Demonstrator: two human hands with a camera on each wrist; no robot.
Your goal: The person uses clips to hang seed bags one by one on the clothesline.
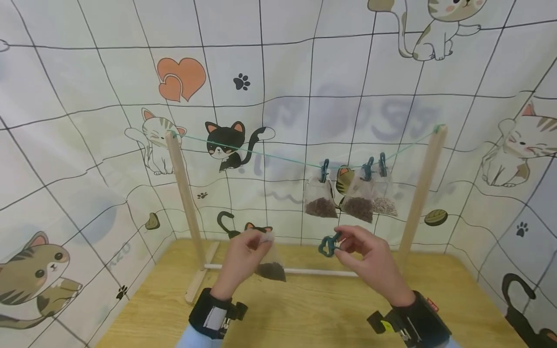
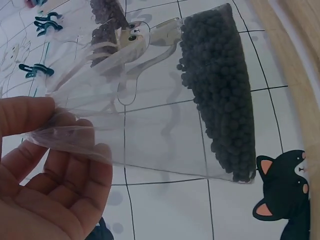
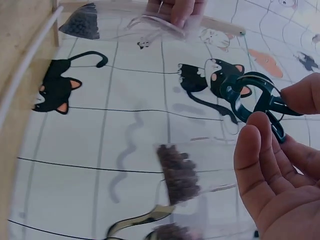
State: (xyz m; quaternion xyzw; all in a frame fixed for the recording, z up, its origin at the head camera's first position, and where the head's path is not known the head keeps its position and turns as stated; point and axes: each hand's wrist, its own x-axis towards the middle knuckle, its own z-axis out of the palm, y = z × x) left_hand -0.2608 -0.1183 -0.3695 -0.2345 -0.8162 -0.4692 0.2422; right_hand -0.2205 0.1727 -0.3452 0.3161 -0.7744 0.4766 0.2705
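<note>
My left hand (image 1: 243,258) pinches the gathered top of a clear mesh bag (image 2: 155,130), whose lower end holds small dark round beads (image 2: 220,95). Between thumb and fingers, my right hand (image 1: 370,258) holds a dark teal plastic clip (image 3: 255,97) by its handles. In the head view this clip is left of the right fingertips, to the right of the held bag and apart from it. Above the hands, several filled bags (image 1: 359,208) hang from a green string (image 1: 278,155), held by dark teal clips (image 1: 325,170).
Wooden posts stand at left (image 1: 184,193) and right (image 1: 424,193), with the sagging string tied between their tops. A white bar (image 1: 313,272) runs low between them over the wooden table (image 1: 304,314). Behind hangs a grid-patterned cloth (image 1: 287,72) with cartoon cats.
</note>
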